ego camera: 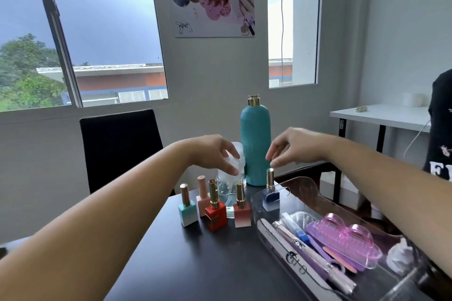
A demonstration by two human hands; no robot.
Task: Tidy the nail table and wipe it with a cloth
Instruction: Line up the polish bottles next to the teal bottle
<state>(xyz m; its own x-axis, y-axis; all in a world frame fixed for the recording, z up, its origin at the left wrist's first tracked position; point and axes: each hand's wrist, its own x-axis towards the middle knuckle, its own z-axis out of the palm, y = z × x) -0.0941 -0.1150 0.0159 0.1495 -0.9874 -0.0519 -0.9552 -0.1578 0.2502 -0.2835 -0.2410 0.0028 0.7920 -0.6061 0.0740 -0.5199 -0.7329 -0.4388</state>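
Tidying is the step in hand; wiping is not yet begun. The right hand (291, 149) has its fingertips at the gold cap of the blue polish bottle (271, 197), which stands in the tray (304, 181) at its 11 o'clock corner. Whether they pinch the cap, I cannot tell. The left hand (220, 154) grasps the clear dispenser (226, 179). Next, I judge, the four polish bottles (215, 212) at the tray's 9 o'clock need collecting.
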